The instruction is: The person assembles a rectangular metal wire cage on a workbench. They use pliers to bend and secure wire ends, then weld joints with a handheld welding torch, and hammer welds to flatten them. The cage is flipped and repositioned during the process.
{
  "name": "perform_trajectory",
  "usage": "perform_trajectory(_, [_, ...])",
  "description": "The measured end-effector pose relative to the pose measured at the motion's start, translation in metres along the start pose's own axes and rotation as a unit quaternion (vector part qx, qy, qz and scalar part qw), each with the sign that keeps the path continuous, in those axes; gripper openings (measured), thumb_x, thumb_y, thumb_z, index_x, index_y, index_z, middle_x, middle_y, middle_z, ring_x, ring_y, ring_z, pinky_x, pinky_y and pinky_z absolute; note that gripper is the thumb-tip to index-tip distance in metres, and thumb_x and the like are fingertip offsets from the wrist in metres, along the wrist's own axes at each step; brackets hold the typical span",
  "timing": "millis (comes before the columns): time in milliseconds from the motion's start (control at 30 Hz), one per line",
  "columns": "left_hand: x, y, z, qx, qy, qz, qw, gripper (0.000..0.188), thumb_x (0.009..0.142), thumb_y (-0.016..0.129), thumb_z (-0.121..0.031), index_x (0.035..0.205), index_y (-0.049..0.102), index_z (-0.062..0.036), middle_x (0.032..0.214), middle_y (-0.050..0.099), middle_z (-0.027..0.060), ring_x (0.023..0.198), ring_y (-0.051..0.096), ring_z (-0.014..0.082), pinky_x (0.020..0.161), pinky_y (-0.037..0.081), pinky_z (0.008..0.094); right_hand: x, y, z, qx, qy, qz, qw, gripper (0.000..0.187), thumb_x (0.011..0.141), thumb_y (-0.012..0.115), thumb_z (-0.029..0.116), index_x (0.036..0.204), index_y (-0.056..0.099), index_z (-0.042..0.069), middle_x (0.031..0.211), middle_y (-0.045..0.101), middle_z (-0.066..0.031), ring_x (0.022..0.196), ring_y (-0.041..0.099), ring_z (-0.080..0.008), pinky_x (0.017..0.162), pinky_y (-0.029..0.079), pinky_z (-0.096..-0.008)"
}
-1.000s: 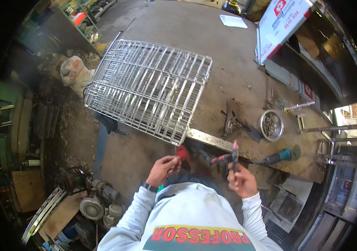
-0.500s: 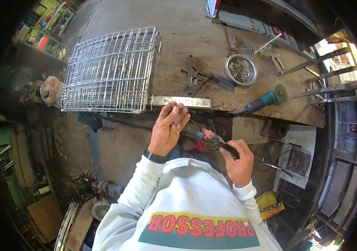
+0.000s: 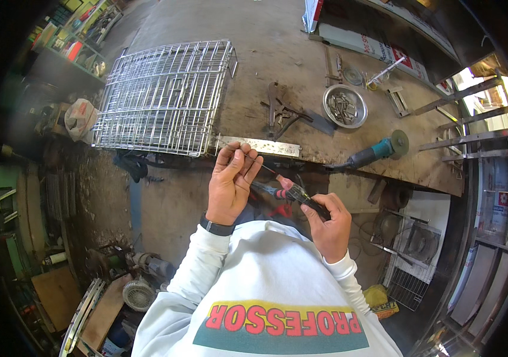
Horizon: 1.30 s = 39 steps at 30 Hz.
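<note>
My right hand [image 3: 331,229] grips the black handle of a TIG welding torch [image 3: 297,194] with a pink nozzle, tilted up to the left. Between the thumb and fingertips of my left hand [image 3: 230,185] is a thin metal rod [image 3: 269,169]. Its lower right end reaches the torch's nozzle; whether it sits inside I cannot tell. Just beyond my left fingers, a flat metal strip [image 3: 272,147] lies along the bench's near edge. A stack of wire grids [image 3: 164,98] stands to its left.
On the bench [image 3: 254,59] lie locking pliers [image 3: 273,107], a steel bowl [image 3: 349,122] of small metal pieces and an angle grinder [image 3: 373,153]. Metal frames [image 3: 474,140] stand at the right. Cables hang below the bench edge.
The torch has moved up and left, closer to my left hand, and the rod's end now meets its nozzle. My left hand has shifted slightly left, still pinching the rod.
</note>
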<state>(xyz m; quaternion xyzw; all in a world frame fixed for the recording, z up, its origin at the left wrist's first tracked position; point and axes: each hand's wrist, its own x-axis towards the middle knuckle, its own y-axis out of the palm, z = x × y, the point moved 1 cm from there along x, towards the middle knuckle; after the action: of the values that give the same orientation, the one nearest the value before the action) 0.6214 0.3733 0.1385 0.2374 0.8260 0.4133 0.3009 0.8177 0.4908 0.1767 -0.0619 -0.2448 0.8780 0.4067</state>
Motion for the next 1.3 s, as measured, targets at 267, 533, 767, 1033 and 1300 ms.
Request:
perform_trajectory(267, [-0.003,0.005,-0.002,0.025,-0.002,0.006,1.0,0.016,0.103,0.058,-0.004,0.119,0.063,-0.0072,0.113,0.07,0.0089,0.108,0.07,0.0229,0.102,0.058,0.0424,0.015,0.006,0.005,0.006,0.005,0.023,1.0,0.017,0.08,0.078,0.005,0.094,0.069,0.003,0.086,0.063,-0.0129,0.075,0.063,-0.0333,0.068,0.05,-0.0373])
perform_trajectory(533, [0.003,0.002,-0.007,0.02,-0.007,-0.015,1.0,0.016,0.104,0.058,-0.006,0.119,0.062,-0.0069,0.113,0.07,0.0093,0.108,0.07,0.0229,0.101,0.059,0.0416,0.026,0.008,0.004,-0.028,-0.024,0.04,0.999,0.018,0.08,0.078,0.006,0.094,0.069,0.003,0.087,0.065,-0.0134,0.077,0.065,-0.0346,0.069,0.051,-0.038])
perform_trajectory(767, [0.01,-0.006,-0.013,0.092,0.016,-0.006,0.996,0.016,0.104,0.058,-0.006,0.119,0.061,-0.0059,0.113,0.069,0.0096,0.108,0.07,0.0234,0.098,0.06,0.0397,0.026,0.02,0.004,0.005,0.003,0.056,0.998,0.018,0.081,0.079,0.007,0.095,0.069,0.001,0.087,0.065,-0.0144,0.077,0.066,-0.0322,0.07,0.052,-0.0378])
perform_trajectory(1033, [0.011,-0.008,-0.015,0.053,-0.008,-0.047,0.997,0.016,0.103,0.06,-0.007,0.119,0.061,-0.0048,0.116,0.069,0.0116,0.11,0.07,0.0242,0.097,0.061,0.0393,0.033,0.025,0.004,0.001,-0.003,0.066,0.998,0.018,0.083,0.078,0.006,0.097,0.069,0.0,0.087,0.065,-0.0148,0.077,0.065,-0.0321,0.072,0.051,-0.0369])
perform_trajectory(1300, [0.012,-0.011,-0.022,0.085,0.003,-0.079,0.993,0.017,0.1,0.066,-0.008,0.116,0.063,-0.0051,0.112,0.072,0.0113,0.107,0.071,0.0228,0.093,0.062,0.0375,0.032,0.035,0.008,0.002,0.016,0.078,0.997,0.018,0.082,0.077,0.005,0.097,0.069,0.0,0.087,0.065,-0.0146,0.077,0.065,-0.0326,0.07,0.05,-0.0373])
